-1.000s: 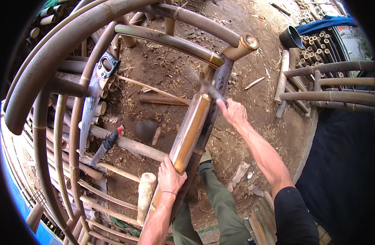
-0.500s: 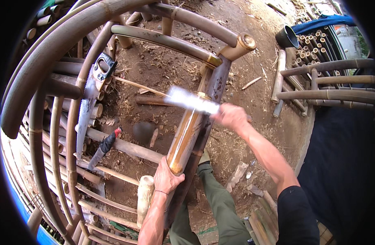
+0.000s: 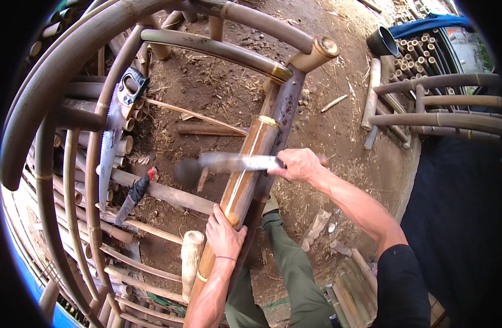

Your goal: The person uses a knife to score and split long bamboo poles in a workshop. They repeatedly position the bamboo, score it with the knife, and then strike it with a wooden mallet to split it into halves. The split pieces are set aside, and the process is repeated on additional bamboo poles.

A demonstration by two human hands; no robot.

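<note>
My left hand (image 3: 225, 236) grips a shiny yellow-brown split bamboo pole (image 3: 252, 158), with the thumb to one side and the fingers along its near part. The pole slants away from me, lying along a dark bamboo rail (image 3: 286, 117). My right hand (image 3: 300, 164) is closed on the handle of a machete (image 3: 264, 163). A brown handle end sticks out behind that fist. The blade, smeared by motion, points left and crosses over the middle of the pole; whether it touches the bamboo I cannot tell.
A curved bamboo frame (image 3: 101, 60) surrounds the left and far side. A handsaw (image 3: 113, 131) hangs there, near a dark-wrapped blade with a red end (image 3: 135, 197). Bamboo offcuts (image 3: 316, 229) litter the dirt. A black bucket (image 3: 382, 41) and another bamboo frame (image 3: 439, 119) stand at right.
The machete has come nearer to me along the pole, from its far end to its middle, with my right hand moving down slightly. My left hand keeps its hold.
</note>
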